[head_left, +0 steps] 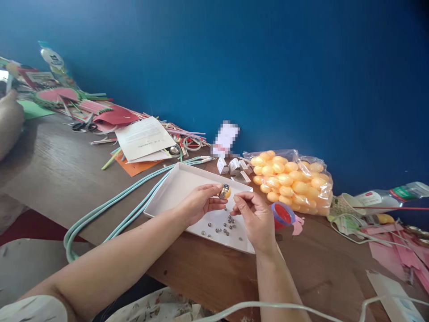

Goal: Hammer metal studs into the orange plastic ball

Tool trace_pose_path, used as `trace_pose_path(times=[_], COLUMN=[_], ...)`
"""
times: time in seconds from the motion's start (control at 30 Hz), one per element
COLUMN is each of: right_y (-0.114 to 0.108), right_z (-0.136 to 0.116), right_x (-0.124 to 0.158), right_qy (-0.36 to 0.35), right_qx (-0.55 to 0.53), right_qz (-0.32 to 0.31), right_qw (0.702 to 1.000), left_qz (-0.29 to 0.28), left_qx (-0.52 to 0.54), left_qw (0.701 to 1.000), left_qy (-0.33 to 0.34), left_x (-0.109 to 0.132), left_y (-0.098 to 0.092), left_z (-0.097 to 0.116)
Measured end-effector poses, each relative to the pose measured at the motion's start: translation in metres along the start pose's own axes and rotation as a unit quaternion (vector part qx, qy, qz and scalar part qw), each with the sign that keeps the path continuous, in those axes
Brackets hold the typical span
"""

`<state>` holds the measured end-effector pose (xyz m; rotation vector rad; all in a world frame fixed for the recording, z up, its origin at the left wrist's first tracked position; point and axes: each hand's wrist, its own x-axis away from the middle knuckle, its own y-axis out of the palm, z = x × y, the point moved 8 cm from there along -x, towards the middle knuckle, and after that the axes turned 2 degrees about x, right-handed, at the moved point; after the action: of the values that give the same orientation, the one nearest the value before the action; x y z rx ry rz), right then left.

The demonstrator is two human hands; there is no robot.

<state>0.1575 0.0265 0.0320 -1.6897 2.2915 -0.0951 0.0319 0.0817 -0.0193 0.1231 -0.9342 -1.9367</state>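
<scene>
Pinching a shiny gold piece (223, 192) above the white tray (187, 179), the left hand (197, 204) faces the right hand (256, 220), whose fingers press together just beside it, contents unclear; close handwork appears underway, the next move calling for steadiness.

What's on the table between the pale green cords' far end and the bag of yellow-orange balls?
Head view: a cluster of small white box-like pieces sits between the cords' far end and the bag.

Soft light, pale glare on tabletop (50, 145), dim upper-right corner
</scene>
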Motion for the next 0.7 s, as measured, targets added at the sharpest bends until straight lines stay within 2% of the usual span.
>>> trace_pose_path(times=[0.13, 0.33, 0.7], right_y=[0.006, 0.004, 0.014], right_z=[0.006, 0.007, 0.015], right_x=[0.0, 0.001, 0.002], right_qy=[0.018, 0.02, 0.041], right_qx=[-0.067, -0.147, -0.216], right_qz=[-0.015, 0.014, -0.002], right_qw=[0.997, 0.989, 0.976], left_qz=[-0.003, -0.009, -0.016], left_qx=[0.017, 0.012, -0.002], left_qw=[1.0, 0.999, 1.0], left_qy=[-0.02, -0.031, -0.025], left_x=[-0.001, -0.001, 0.0], left_y=[-0.002, 0.0, 0.002], left_z=[-0.003, -0.005, -0.002])
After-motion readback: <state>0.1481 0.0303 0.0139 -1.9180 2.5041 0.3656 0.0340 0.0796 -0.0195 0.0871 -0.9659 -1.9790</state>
